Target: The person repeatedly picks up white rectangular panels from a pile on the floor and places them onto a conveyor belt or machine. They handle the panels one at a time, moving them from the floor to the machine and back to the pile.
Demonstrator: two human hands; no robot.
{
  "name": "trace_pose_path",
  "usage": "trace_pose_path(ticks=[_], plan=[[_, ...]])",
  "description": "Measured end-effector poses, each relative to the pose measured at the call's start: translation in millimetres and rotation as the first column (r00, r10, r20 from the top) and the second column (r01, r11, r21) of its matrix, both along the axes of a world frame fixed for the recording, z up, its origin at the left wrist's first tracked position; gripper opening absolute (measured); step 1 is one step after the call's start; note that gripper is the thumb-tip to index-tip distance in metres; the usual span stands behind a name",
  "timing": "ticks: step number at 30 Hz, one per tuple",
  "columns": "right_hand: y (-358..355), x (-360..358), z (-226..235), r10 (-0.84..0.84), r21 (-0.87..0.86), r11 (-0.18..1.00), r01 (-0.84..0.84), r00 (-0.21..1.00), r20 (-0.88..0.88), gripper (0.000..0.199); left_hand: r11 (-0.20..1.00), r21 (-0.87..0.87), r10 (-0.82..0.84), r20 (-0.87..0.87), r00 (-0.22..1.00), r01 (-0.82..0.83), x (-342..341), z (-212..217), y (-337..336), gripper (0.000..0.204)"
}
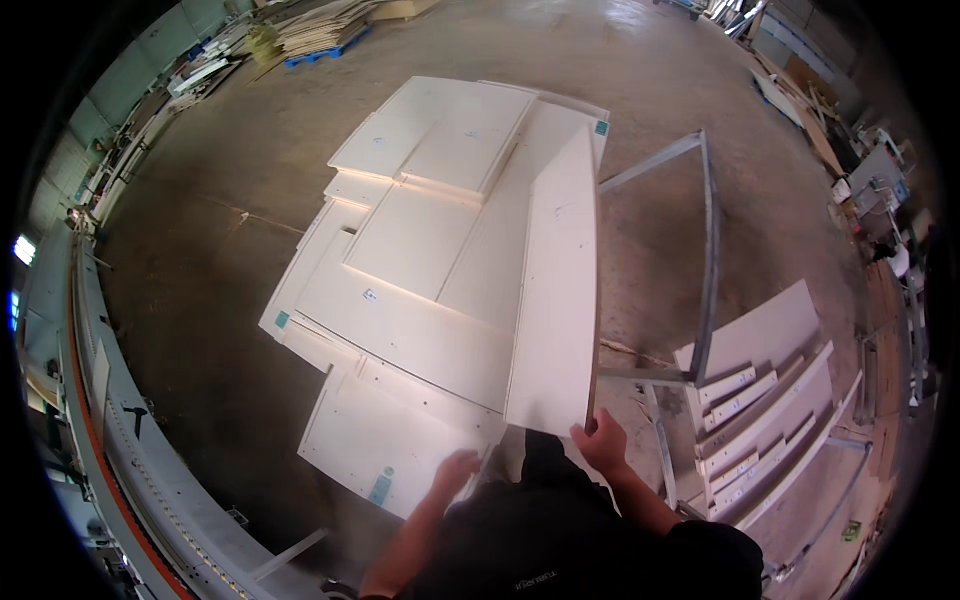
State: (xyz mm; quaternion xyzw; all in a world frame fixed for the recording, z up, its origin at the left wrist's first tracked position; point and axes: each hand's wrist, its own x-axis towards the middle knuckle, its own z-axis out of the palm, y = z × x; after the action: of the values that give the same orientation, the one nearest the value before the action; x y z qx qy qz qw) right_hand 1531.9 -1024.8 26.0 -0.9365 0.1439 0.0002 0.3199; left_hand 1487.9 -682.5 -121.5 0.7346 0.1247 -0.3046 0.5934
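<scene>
I hold a long white board (556, 290) that stretches away from me, tilted above a stack of white panels (420, 260). My right hand (603, 441) grips the board's near right corner. My left hand (453, 473) is lower and to the left, by the near edge of a flat panel with a teal sticker (380, 445); whether it grips that panel or the board's underside I cannot tell. The stack holds several panels of different sizes laid flat, overlapping.
A grey metal cart frame (706, 260) stands right of the stack. Narrow white strips and a panel (755, 420) lie on a rack at the right. A long machine with an orange stripe (95, 420) runs along the left. Pallets of boards (320, 30) sit far off on the concrete floor.
</scene>
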Motion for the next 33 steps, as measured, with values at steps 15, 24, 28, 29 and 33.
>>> trace_pose_path(ticks=[15,24,28,29,33], plan=[[7.5,-305.5,25.7,0.067,-0.280,0.956,-0.084,0.995,-0.069,0.017,0.955,-0.198,0.214,-0.048,0.976,-0.219,155.8,149.4,-138.2,0.041],[-35.3,-416.9,-28.1,0.122,-0.209,0.969,-0.130,0.991,-0.050,0.041,0.821,-0.308,0.458,-0.148,0.877,-0.481,11.1,52.3,-58.0,0.027],[-81.4,-463.7,-70.2,0.010,-0.154,0.986,-0.059,0.953,-0.302,0.096,0.658,-0.337,0.619,-0.267,0.739,-0.673,-107.2,36.7,-24.3,0.020],[-92.0,-470.2,-84.8,-0.024,-0.141,0.990,-0.026,0.940,-0.342,0.111,0.603,-0.371,0.642,-0.299,0.706,-0.706,-140.1,45.7,-19.7,0.019],[-137.0,-453.0,-126.9,0.196,0.341,0.938,0.060,0.720,-0.665,0.137,0.335,-0.377,0.811,-0.350,0.468,-0.863,-264.4,73.9,3.8,0.015]])
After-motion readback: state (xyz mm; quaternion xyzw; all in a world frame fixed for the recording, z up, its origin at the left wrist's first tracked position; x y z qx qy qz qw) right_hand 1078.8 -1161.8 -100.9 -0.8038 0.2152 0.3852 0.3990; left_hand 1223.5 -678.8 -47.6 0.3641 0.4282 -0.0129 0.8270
